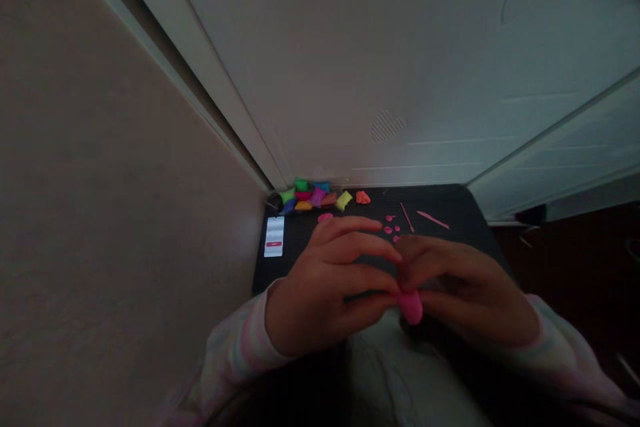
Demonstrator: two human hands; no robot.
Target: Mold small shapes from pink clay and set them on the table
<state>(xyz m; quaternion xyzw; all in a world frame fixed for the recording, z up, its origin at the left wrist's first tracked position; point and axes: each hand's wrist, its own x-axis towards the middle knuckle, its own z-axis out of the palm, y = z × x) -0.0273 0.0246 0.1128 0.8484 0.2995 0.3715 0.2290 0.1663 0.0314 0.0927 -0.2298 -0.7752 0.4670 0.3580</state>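
Note:
Between my two hands is a lump of bright pink modelling clay [411, 307], held up in front of the near edge of the table. My left hand [334, 287] pinches its left side with thumb and index finger, the other fingers stretched out above. From the right, my right hand [457, 283] grips the same lump, with the fingertips partly hidden behind it. Beyond the hands, several small pink clay bits [389, 230] lie on the dark table. Another pink clay piece [325, 217] shows just past my left hand's knuckles.
On the dark table [300, 233] lie a lit phone [274, 237], colourful clay packets [317, 197], an orange clay lump [363, 197], a thin pink stick [407, 217] and a pink modelling knife [433, 219]. A pale door-like panel [350, 67] rises behind, a wall [125, 213] on the left.

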